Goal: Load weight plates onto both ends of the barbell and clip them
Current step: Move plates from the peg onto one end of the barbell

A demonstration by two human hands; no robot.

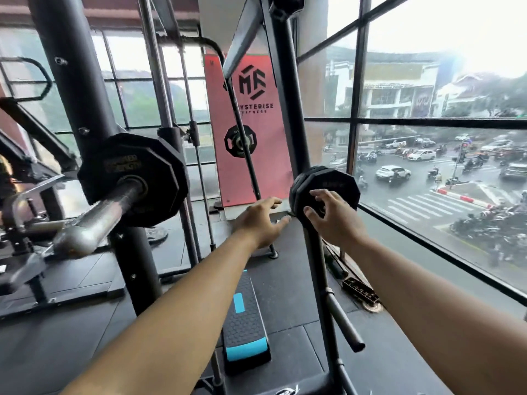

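Reaching: right grip (333,218) and left grip (261,220) both released, fingers spread at the plate stack (339,181).
Risk: plates slide off together — a thin hold drops one onto the floor (285,292).

Black rubber floor (285,286) beneath a black-and-blue step platform (246,329).

At left, 1 plate (134,178) sits on the barbell (99,220) end. At right, a stack of plates (328,181) hangs on a post (319,280), with the right hand (333,220) before it and the left hand (262,220) just left of it. A step platform (245,326) lies below, between the forearms.
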